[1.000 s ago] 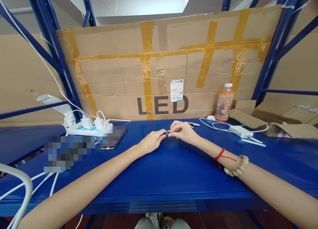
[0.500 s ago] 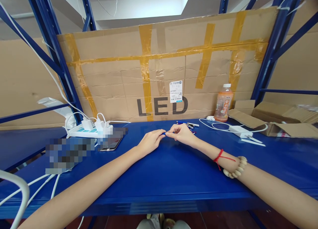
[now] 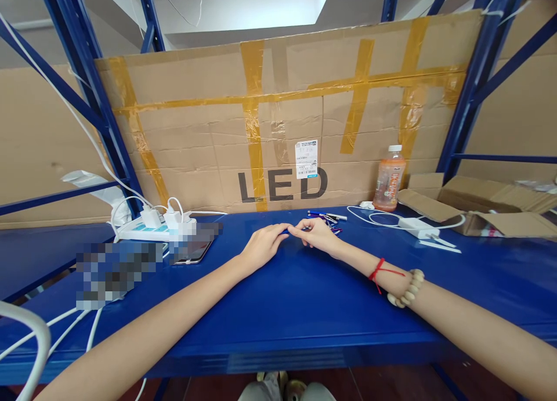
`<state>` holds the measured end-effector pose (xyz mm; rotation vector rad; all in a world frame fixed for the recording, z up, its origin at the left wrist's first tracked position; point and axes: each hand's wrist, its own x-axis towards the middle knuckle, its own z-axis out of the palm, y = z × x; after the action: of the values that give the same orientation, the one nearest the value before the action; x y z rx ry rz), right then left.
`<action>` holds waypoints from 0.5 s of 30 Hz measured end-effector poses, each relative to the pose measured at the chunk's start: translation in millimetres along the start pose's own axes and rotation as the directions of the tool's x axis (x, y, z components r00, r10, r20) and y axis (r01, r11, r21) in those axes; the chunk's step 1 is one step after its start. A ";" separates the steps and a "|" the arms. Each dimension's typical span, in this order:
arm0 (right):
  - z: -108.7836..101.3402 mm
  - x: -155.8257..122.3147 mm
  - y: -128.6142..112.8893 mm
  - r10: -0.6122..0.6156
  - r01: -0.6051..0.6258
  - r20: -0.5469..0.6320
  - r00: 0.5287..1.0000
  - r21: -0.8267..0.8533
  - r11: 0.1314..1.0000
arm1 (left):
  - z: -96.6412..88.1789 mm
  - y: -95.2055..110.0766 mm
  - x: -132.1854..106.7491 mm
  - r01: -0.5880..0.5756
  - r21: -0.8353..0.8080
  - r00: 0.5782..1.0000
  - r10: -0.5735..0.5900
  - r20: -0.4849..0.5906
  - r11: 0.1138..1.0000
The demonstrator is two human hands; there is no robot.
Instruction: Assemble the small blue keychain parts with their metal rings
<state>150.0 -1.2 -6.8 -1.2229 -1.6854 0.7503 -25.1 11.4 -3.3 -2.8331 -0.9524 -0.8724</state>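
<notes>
Lowered slightly since a second ago, right hand (image 3: 317, 235) pinching a small, mostly hidden blue piece (image 3: 286, 231) with the left hand (image 3: 263, 246), between their fingertips over the blue shelf (image 3: 278, 308), pen-like parts (image 3: 338, 217) just behind, bottle (image 3: 389, 184) farther right.

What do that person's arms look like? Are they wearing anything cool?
The left arm shows no sleeve or bracelet. The right arm has no sleeve in view either, but wears a thin red string with loose ends, plus a bracelet of chunky cream beads. The left grip and right grip have no gloves.
</notes>
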 end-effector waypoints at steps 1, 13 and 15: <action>0.3 0.6 0.9 -0.003 0.003 0.002 1.000 -0.005 1.000 | 0.2 0.4 0.2 0.012 0.007 1.000 -0.012 0.000 1.000; -3.8 6.5 4.9 -0.284 0.273 -0.088 0.955 -0.123 0.954 | -3.3 6.4 1.2 0.167 -0.043 0.986 -0.166 0.028 0.985; -4.4 6.8 4.5 -0.294 0.287 -0.069 0.953 -0.091 0.953 | -3.8 6.7 0.8 0.165 -0.057 0.986 -0.164 0.022 0.985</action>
<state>155.1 6.5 -6.7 -1.0131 -1.7906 0.4508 -22.6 5.6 1.3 -2.8468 -1.1978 -0.9072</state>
